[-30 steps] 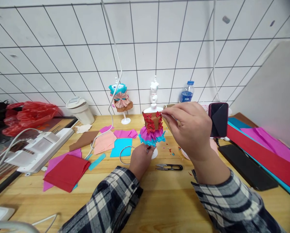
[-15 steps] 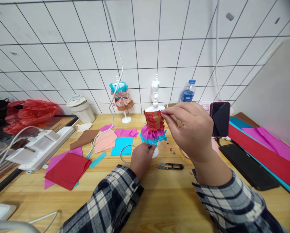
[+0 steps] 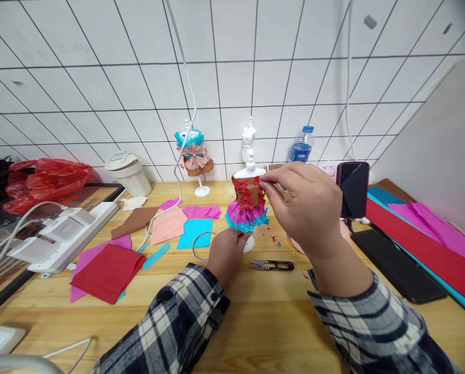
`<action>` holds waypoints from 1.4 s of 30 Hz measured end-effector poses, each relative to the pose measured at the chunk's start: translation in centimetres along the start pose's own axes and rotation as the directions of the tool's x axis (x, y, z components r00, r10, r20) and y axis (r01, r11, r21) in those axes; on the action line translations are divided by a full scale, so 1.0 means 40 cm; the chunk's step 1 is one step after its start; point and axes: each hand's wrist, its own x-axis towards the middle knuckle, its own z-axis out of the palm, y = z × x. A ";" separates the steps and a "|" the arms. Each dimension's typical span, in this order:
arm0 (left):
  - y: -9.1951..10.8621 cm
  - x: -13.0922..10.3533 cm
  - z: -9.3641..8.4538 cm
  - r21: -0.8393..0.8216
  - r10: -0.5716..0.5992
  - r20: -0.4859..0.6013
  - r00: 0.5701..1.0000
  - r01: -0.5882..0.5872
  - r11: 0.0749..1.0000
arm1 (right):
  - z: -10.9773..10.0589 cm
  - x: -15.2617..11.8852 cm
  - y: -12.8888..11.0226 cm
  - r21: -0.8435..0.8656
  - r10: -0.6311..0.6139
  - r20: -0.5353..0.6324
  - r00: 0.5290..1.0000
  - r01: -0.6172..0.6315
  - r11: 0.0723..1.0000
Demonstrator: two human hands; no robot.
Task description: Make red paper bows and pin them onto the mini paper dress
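Across the wooden table [image 3: 263,322] lie thread snips [image 3: 276,265]; the left hand [image 3: 227,254] clasps the mannequin's [image 3: 250,172] stand [image 3: 249,244], the right hand [image 3: 306,200] pinches its bodice [image 3: 246,193] edge.

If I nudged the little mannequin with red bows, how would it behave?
Unheld, the mannequin would probably tip easily, standing tall on a small-looking base. Its thin ruffled skirt would likely crush, and the raised red bows might snag.

Both hands [image 3: 228,254] [image 3: 306,202] touch a small mannequin [image 3: 250,171] wearing a ruffled dress [image 3: 245,212]
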 end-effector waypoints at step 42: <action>-0.131 -0.103 -0.086 0.063 0.071 -0.232 0.970 -0.058 0.996 | -0.079 -0.251 0.020 -0.094 0.167 0.370 0.914 -0.143 0.985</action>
